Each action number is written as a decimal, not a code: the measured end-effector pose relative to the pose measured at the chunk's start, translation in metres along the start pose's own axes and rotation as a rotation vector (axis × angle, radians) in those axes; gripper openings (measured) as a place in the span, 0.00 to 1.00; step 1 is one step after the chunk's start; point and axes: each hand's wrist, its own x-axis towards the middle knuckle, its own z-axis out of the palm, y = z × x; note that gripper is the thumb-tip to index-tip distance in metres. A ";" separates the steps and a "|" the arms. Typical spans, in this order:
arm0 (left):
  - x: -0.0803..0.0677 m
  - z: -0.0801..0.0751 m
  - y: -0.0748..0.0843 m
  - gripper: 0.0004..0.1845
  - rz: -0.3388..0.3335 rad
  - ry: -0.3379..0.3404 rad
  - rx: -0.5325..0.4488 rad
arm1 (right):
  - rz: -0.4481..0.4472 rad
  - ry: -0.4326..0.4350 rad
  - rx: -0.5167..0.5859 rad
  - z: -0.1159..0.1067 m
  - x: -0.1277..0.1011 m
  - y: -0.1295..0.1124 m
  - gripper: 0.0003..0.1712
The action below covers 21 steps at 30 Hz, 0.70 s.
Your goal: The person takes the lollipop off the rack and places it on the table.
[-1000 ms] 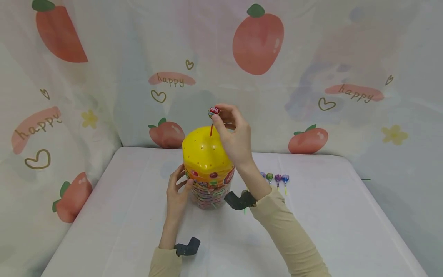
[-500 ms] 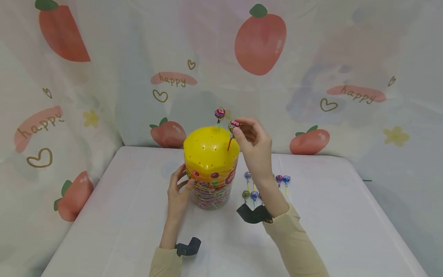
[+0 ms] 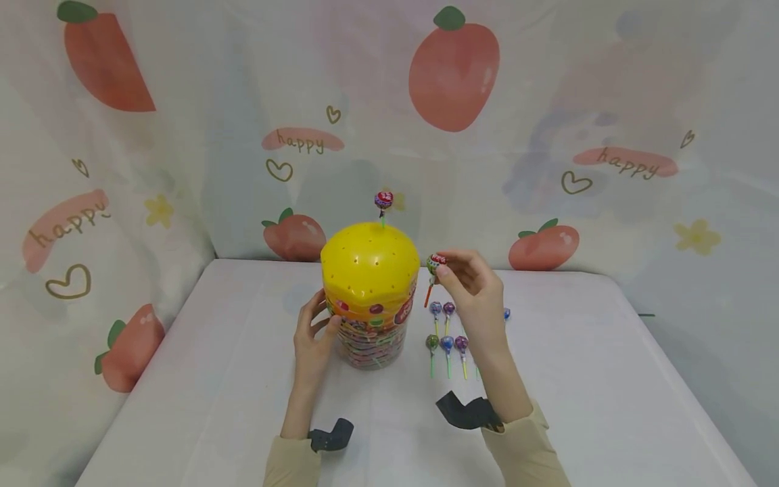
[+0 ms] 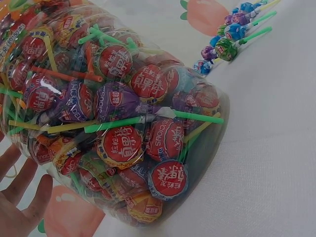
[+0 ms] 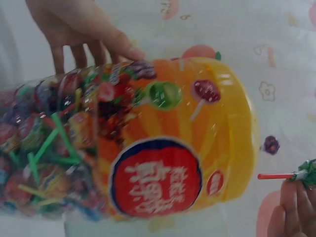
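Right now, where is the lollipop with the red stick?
In the head view, the right hand pinches the red-stick lollipop in the air, just right of the yellow-lidded jar, above the lollipops lying on the table.

A white counter (image 3: 608, 379) carries two short rows of wrapped lollipops (image 3: 447, 343) lying flat with their green and yellow sticks towards the near edge, purple, blue and green heads side by side. One purple lollipop (image 3: 383, 200) stands upright in a hole. Behind and to both sides hangs a pale curtain (image 3: 182, 135) printed with peaches, hearts, small yellow flowers and the word "happy"
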 end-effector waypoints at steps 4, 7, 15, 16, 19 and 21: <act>-0.001 -0.001 0.001 0.29 -0.018 0.000 0.019 | 0.040 0.015 0.013 -0.009 -0.006 0.013 0.14; 0.000 -0.002 0.001 0.29 -0.023 0.000 0.017 | 0.071 0.036 0.006 -0.015 -0.010 0.023 0.15; 0.000 -0.002 -0.003 0.30 -0.014 0.004 0.004 | 0.140 0.091 0.023 -0.030 -0.017 0.046 0.15; 0.000 -0.002 -0.003 0.30 -0.014 0.004 0.003 | 0.145 0.097 0.025 -0.032 -0.018 0.048 0.15; 0.000 -0.001 -0.005 0.30 -0.013 0.004 -0.005 | 0.162 0.118 0.021 -0.039 -0.020 0.056 0.15; 0.001 0.000 -0.006 0.30 -0.009 0.002 -0.016 | 0.176 0.131 0.013 -0.043 -0.022 0.061 0.15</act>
